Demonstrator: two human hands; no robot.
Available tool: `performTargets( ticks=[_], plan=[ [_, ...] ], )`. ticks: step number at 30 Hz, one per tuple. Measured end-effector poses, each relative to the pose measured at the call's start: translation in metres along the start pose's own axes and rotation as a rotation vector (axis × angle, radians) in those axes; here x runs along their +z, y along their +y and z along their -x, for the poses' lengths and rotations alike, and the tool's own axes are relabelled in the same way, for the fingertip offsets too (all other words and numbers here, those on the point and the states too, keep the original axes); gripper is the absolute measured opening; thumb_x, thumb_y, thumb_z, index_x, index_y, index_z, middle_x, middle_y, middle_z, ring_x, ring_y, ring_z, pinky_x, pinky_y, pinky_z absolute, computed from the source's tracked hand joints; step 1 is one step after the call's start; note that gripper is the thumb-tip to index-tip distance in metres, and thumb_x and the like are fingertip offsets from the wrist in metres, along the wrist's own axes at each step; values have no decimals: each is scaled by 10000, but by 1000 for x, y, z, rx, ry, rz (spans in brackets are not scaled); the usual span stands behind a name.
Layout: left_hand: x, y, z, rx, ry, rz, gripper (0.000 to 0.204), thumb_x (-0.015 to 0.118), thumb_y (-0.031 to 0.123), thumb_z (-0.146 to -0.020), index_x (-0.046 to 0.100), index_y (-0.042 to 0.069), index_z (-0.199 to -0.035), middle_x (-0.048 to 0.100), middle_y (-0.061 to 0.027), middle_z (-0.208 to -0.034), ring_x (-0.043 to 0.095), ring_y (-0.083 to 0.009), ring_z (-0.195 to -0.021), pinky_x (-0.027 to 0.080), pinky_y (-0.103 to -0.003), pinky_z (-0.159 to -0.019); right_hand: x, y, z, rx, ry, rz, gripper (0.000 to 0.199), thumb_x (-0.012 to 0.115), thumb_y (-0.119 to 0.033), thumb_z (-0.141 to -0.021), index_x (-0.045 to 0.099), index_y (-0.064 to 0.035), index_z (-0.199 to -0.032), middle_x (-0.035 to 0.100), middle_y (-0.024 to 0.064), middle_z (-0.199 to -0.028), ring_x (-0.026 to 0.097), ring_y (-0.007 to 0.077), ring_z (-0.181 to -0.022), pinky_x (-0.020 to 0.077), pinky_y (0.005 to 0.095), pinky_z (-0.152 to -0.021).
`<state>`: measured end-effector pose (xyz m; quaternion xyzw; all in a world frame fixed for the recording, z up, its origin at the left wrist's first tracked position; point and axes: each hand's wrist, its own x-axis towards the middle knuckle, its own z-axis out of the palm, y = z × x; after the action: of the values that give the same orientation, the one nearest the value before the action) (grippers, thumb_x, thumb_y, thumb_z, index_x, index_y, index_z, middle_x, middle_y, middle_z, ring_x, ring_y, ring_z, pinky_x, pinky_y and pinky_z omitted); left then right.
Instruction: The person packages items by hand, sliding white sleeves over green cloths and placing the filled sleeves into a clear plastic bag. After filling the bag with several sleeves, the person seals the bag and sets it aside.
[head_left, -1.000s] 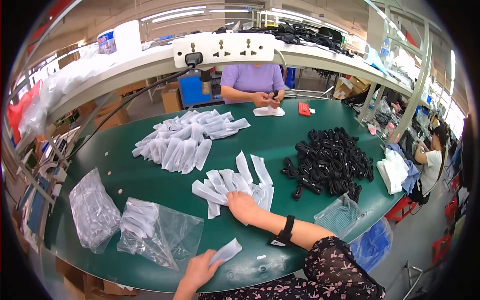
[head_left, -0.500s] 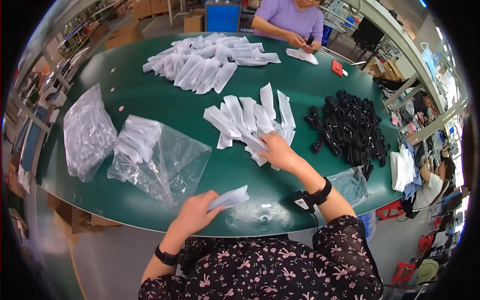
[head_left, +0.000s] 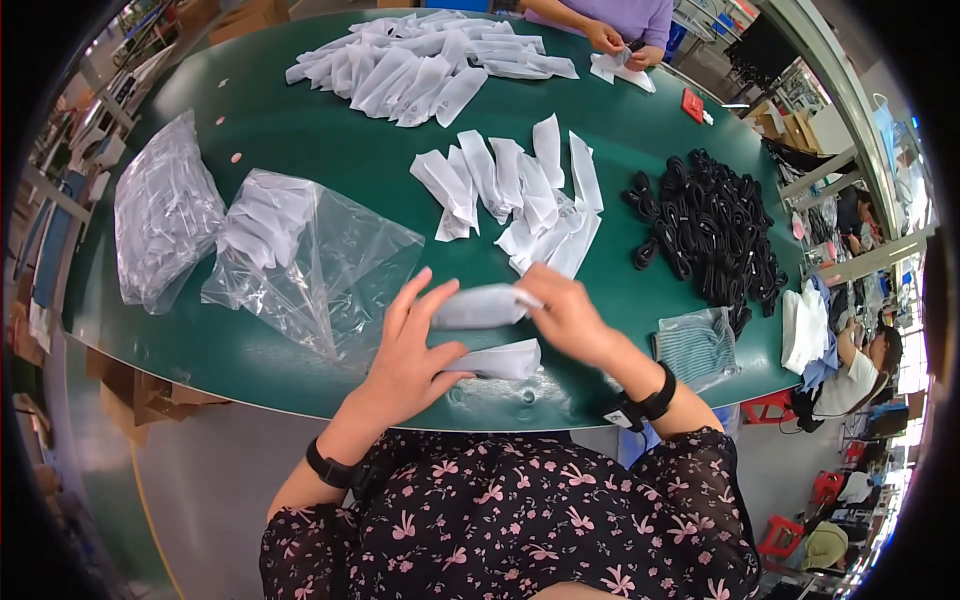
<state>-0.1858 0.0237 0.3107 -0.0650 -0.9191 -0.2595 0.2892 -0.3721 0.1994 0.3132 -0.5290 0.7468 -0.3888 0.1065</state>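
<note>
My left hand [head_left: 402, 358] pinches one end of a slim white sleeve packet [head_left: 505, 360] between thumb and forefinger, low over the table's near edge. Its other fingers are spread upward. Just beyond, a second white packet [head_left: 480, 307] slants across, gripped at its right end by my right hand [head_left: 570, 318]; that hand is slightly blurred. The packet's left end comes up beside my raised left fingers, and whether they touch cannot be told. Farther off lies a loose group of similar white packets [head_left: 508, 172]. What is inside the packets is hidden.
On the green table [head_left: 330, 150] are a filled clear bag [head_left: 165, 225], an open clear bag [head_left: 360, 255] partly holding packets, a big packet heap [head_left: 420, 70], coiled black cables [head_left: 715, 235] and a striped item in plastic [head_left: 697, 347]. Across sits a co-worker [head_left: 600, 20] handling a packet.
My right hand has drawn a packet from the loose group toward me, beside my left hand. Some left fingers have spread, while the first packet stays at that hand. The view has tilted down.
</note>
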Motion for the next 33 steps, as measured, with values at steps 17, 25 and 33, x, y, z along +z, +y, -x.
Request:
performTargets(
  ticks=[17,25,33],
  plan=[
    [21,-8,26,-46,-336,-79,641,702,127,-768,482,32,-1362,559,-108,-1086,497,-287,-993,387,-406,-881,33,88,-185,-502,-294,721,487,597,-39,-763,596,-184,-1228,521,69,-1354,596,316,-990,492,445,-852],
    [18,-12,30,-67,-306,17,561,719,118,-747,542,16,-1270,555,-111,-1061,496,-299,-990,392,-400,-872,36,44,-157,-164,-356,613,331,690,-183,-774,588,-7,-1035,558,169,-1043,604,376,-954,517,448,-796],
    [22,-17,27,-32,-293,21,503,722,157,-749,564,23,-1208,555,-109,-1071,505,-291,-994,404,-396,-850,38,36,-96,-78,-288,386,377,685,-279,-835,545,9,-1035,532,197,-1044,600,391,-892,506,451,-783]
  ],
)
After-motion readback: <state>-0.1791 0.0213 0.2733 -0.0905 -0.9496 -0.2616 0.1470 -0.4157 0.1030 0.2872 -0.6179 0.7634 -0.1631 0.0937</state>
